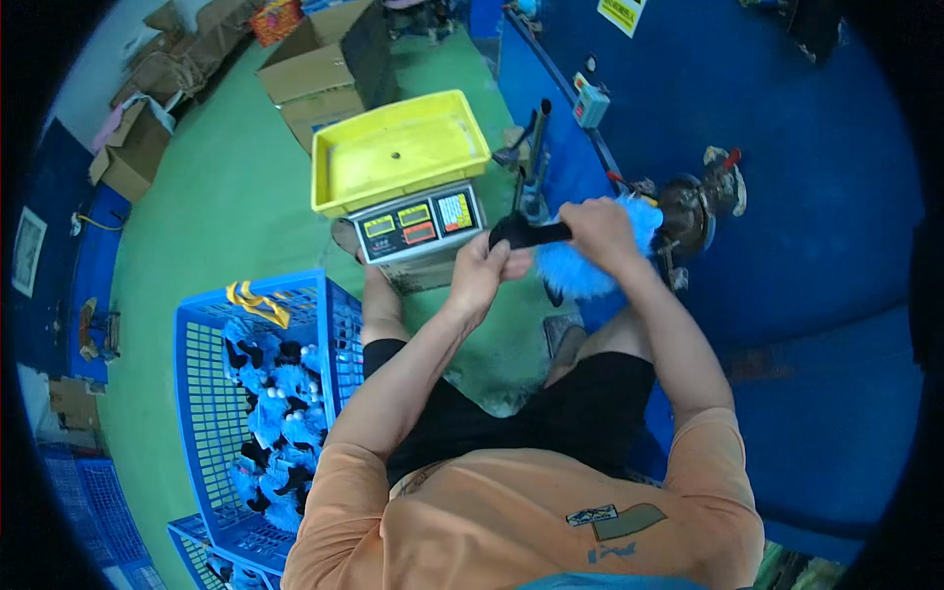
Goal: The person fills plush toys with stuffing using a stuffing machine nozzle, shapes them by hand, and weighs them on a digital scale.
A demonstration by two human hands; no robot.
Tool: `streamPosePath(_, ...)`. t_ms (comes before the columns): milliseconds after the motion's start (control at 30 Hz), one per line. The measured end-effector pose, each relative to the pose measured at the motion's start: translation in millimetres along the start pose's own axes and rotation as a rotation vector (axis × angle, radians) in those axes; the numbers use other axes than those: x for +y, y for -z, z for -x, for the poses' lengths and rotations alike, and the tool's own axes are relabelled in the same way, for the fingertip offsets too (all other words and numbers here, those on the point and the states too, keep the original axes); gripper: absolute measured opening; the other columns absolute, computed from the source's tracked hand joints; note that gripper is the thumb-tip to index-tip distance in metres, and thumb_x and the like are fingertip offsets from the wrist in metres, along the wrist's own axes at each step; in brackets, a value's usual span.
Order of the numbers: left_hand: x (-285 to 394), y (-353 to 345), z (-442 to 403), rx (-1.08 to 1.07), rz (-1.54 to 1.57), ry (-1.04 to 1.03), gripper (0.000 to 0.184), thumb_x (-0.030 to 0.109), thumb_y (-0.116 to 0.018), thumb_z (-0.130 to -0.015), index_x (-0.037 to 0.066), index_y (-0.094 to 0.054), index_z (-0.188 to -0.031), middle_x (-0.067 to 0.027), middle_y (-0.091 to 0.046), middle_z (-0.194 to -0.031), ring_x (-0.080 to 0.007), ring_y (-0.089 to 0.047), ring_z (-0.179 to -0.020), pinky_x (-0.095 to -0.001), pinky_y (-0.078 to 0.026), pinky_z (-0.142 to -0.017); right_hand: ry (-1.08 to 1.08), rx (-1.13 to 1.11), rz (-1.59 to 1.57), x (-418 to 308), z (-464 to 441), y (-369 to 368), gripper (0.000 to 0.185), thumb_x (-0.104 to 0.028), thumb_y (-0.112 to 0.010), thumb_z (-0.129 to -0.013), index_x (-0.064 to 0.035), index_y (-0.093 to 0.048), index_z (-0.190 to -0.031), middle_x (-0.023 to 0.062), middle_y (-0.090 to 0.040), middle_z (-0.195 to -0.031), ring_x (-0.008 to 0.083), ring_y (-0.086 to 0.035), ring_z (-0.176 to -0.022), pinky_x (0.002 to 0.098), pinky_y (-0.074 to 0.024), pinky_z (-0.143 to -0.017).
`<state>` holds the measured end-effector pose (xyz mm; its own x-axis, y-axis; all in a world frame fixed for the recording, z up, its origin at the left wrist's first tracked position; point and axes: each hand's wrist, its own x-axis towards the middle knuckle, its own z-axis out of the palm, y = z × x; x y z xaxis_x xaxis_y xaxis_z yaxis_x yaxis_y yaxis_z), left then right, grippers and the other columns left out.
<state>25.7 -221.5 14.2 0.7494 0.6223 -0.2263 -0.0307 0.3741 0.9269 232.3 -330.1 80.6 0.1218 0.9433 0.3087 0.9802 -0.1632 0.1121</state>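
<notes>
A fluffy blue plush piece [580, 272] with a black strip-like limb [543, 234] is stretched between my hands. My left hand [479, 272] pinches the black end of the limb between thumb and fingers. Beside the blue body, my right hand [598, 232] is closed around the other end of the black strip, where it meets the plush. The plush hangs close to a metal nozzle fitting [688, 211] on the blue machine. Part of its body is hidden behind my right hand and forearm.
A yellow tray [403, 152] rests on a digital scale [418, 224] ahead. At the left stands a blue basket [202, 393] of blue and black plush pieces. Cardboard boxes [305, 79] are farther off. A blue machine panel [806, 246] fills the right side.
</notes>
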Motion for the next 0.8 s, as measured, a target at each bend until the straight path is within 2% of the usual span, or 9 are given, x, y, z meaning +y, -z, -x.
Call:
streamPosePath(33, 8.3, -9.7, 4.2, -0.029, 0.105, 0.022, 0.020, 0.011, -0.055, -0.101, -0.003, -0.055, -0.115, -0.0130, -0.067, -0.092, -0.0194, -0.068, -0.079, -0.0307, -0.058, -0.072, 0.014, 0.082, -0.008, 15.5, 7.2, -2.5, 0.024, -0.015, -0.076, -0.069, -0.0116, -0.058, -0.085, 0.0084, -0.065, -0.077, 0.0280, -0.062, -0.078, 0.0415, -0.0472, -0.074)
streamPosePath(133, 32.3, -31.4, 8.6, -0.112, 0.418, 0.065, 0.021, 0.012, -0.054, -0.102, -0.002, -0.057, -0.117, -0.0129, -0.066, -0.098, -0.0189, -0.066, -0.082, -0.0312, -0.058, -0.075, -0.025, 0.120, 0.026, 27.9, 12.3, -11.0, 0.025, -0.011, -0.077, -0.068, -0.0119, -0.058, -0.085, 0.0073, -0.065, -0.077, 0.0284, -0.062, -0.077, 0.0405, -0.0468, -0.074)
streamPosePath(333, 24.8, -33.3, -14.7, -0.199, 0.458, 0.088, 0.023, 0.012, -0.056, -0.101, -0.002, -0.058, -0.119, -0.0141, -0.065, -0.106, -0.0187, -0.065, -0.086, -0.0300, -0.058, -0.074, 0.014, 0.080, 0.017, 16.5, 6.4, -3.7, 0.024, -0.012, -0.076, -0.069, -0.0117, -0.058, -0.085, 0.0074, -0.065, -0.076, 0.0288, -0.062, -0.076, 0.0403, -0.0468, -0.075)
streamPosePath(467, 22.6, -28.5, -19.5, -0.019, 0.261, -0.081, 0.017, 0.010, -0.059, -0.099, -0.004, -0.059, -0.109, -0.0139, -0.063, -0.098, -0.0187, -0.066, -0.089, -0.0279, -0.058, -0.077, 0.043, 0.019, 0.015, 2.3, -1.7, -6.4, 0.025, -0.013, -0.076, -0.069, -0.0119, -0.058, -0.086, 0.0075, -0.065, -0.076, 0.0289, -0.063, -0.078, 0.0409, -0.0469, -0.074)
streamPosePath(633, 11.5, -11.3, -6.8, 0.098, -0.006, -0.036, 0.019, 0.010, -0.057, -0.101, -0.003, -0.058, -0.114, -0.0150, -0.065, -0.103, -0.0207, -0.070, -0.090, -0.0275, -0.059, -0.074, 0.016, 0.009, 0.000, -11.1, -7.7, -10.8, 0.023, -0.013, -0.076, -0.070, -0.0120, -0.059, -0.086, 0.0079, -0.066, -0.077, 0.0290, -0.064, -0.079, 0.0410, -0.0471, -0.074)
streamPosePath(800, 4.4, -12.9, 2.3, 0.090, 0.242, -0.033, 0.015, 0.007, -0.056, -0.100, -0.004, -0.058, -0.110, -0.0146, -0.066, -0.099, -0.0189, -0.070, -0.082, -0.0273, -0.059, -0.075, 0.019, 0.035, -0.030, -12.2, -8.1, -8.7, 0.022, -0.012, -0.075, -0.070, -0.0120, -0.059, -0.085, 0.0072, -0.066, -0.077, 0.0290, -0.064, -0.079, 0.0410, -0.0471, -0.074)
